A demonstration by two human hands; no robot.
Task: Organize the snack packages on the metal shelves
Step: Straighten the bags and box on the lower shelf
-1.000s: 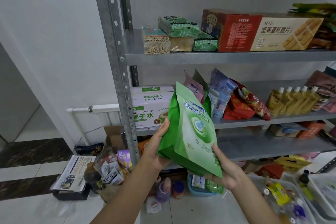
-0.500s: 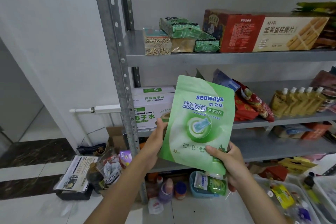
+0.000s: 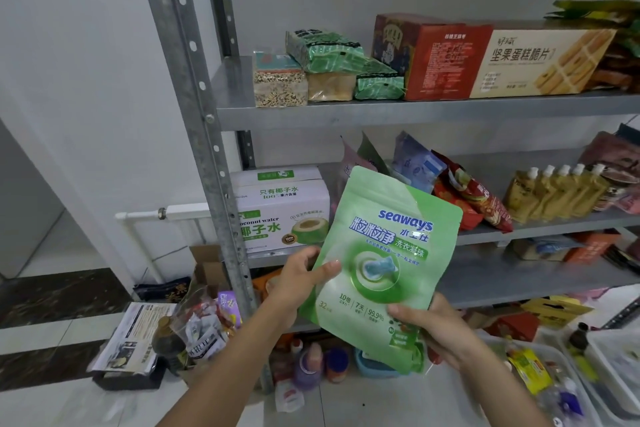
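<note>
A green "seaways" pouch [image 3: 384,263] faces me, tilted slightly to the right, in front of the metal shelves [image 3: 398,111]. My left hand [image 3: 298,284] grips its left edge, thumb on the front. My right hand [image 3: 429,326] holds its lower right corner, thumb across the print. Behind the pouch, on the middle shelf, stand pink, green and blue pouches [image 3: 412,163] and red snack bags [image 3: 467,194]. The top shelf holds grain bricks [image 3: 280,80], green packs [image 3: 325,48] and a long red and beige box [image 3: 491,55].
A white coconut water carton [image 3: 280,208] sits at the middle shelf's left end, yellow spouted pouches [image 3: 554,191] at its right. The steel upright [image 3: 204,114] stands left of my hands. Bottles, a blue basket [image 3: 377,364] and clear bins [image 3: 554,378] crowd the floor.
The pouch has turned from edge-on to facing me, then tilted a little to the right and dropped slightly. Both hands have kept hold of it throughout.
</note>
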